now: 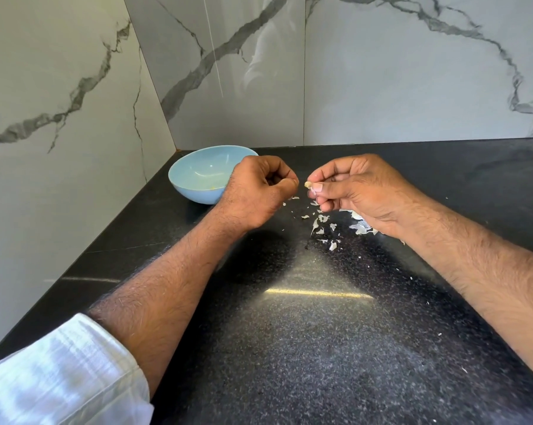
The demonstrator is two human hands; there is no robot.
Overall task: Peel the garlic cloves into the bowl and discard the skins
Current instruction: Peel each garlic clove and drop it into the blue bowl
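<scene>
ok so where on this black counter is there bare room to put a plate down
Bare patches: the wide near stretch of the speckled black stone counter between the two forearms, and the far right strip along the marble wall. Crowded: the scattered white garlic skins under the right hand, and the far left corner holding the pale blue round bowl.

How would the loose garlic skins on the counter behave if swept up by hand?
The garlic skins look thin and curled, so probably very light and apt to scatter. They lie in small torn flakes, so likely brittle, needing gathering rather than pinching.

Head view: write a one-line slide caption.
Right hand pinches a garlic clove above scattered skins, beside a blue bowl.
</scene>
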